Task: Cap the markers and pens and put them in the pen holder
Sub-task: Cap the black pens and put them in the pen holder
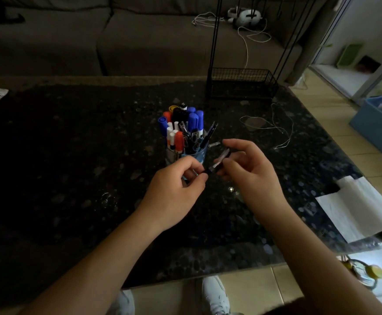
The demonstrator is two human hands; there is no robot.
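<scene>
Item in hand: one slim pen, black barrel with a pale silvery section, tilted from low left to high right above the dark speckled table. The curled fingers of the left hand pinch its lower end and the right hand grips its upper part; the dim, blurred view makes it hard to say whether it is capped. At 12 o'clock, just beyond the hands, stands the pen holder, a bluish cup upright on the table, packed with markers capped blue, orange, black and white; farther off at 1 o'clock is a black wire basket.
</scene>
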